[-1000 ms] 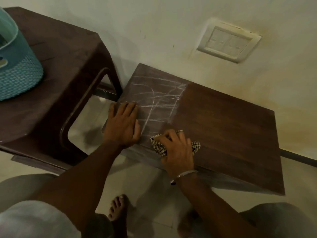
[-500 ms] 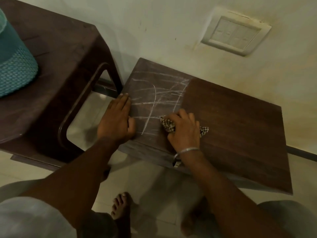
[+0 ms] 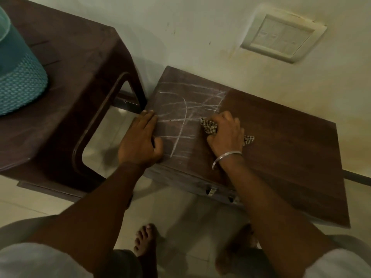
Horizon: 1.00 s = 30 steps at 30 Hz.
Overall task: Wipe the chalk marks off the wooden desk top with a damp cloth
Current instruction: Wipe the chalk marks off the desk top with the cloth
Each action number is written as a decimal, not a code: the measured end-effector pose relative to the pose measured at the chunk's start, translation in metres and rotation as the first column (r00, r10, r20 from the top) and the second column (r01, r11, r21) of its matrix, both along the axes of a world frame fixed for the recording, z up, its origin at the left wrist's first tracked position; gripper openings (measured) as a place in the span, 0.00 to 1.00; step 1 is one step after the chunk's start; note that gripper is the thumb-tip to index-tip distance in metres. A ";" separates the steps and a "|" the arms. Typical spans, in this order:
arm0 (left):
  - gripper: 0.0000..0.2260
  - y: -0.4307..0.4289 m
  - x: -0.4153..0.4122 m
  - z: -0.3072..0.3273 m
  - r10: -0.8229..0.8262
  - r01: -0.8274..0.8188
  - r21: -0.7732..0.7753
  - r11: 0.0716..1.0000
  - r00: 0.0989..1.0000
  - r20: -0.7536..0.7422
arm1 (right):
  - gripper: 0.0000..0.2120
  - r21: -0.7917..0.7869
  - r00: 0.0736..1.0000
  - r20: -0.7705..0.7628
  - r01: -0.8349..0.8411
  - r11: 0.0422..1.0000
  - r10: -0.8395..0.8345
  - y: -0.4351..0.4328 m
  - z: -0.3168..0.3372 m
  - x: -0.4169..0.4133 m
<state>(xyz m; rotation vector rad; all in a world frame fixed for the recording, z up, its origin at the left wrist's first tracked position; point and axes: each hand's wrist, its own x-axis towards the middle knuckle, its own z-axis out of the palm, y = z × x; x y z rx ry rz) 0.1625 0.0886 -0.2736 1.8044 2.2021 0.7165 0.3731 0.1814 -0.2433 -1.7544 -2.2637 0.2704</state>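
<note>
A small dark wooden desk top (image 3: 285, 141) stands against the wall. White chalk marks (image 3: 184, 111) cross its left part; the right part is plain dark wood. My right hand (image 3: 225, 135), with a metal bangle at the wrist, presses a bunched checked cloth (image 3: 209, 126) onto the wood at the right border of the chalked area. A corner of the cloth sticks out to the right of the hand. My left hand (image 3: 140, 139) lies flat on the desk's left edge, fingers pointing toward the wall.
A dark brown plastic stool (image 3: 76, 81) stands close on the left with a teal basket (image 3: 18, 81) on it. A switch plate (image 3: 283, 39) is on the wall behind. A metal latch (image 3: 210, 190) sits on the desk's front. My bare feet rest on the tiled floor (image 3: 180, 227).
My right hand has pushed the cloth away from the near edge toward the wall, along the border of the chalked area. My left hand has shifted slightly left to the desk's edge.
</note>
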 end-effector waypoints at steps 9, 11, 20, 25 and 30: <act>0.31 0.001 0.000 -0.004 0.017 -0.018 0.025 1.000 1.000 0.009 | 0.22 0.044 1.000 0.011 -0.024 0.999 0.024 0.021 -0.005 0.006; 0.32 0.001 0.000 -0.005 0.016 -0.016 0.028 0.999 1.000 0.007 | 0.21 0.023 1.000 0.011 0.024 0.999 -0.024 0.038 -0.001 0.000; 0.30 0.001 -0.001 -0.009 0.007 -0.006 0.065 0.998 1.000 -0.022 | 0.23 0.053 0.998 -0.050 -0.043 0.998 0.046 0.021 -0.008 0.012; 0.30 0.001 0.000 -0.009 0.009 -0.008 0.067 0.998 1.000 -0.019 | 0.22 0.007 0.998 -0.034 0.052 0.999 -0.052 0.076 0.002 -0.003; 0.30 0.001 0.000 -0.010 0.013 -0.011 0.072 0.997 1.000 -0.022 | 0.25 -0.007 0.997 -0.045 0.057 0.998 -0.057 0.075 -0.003 0.001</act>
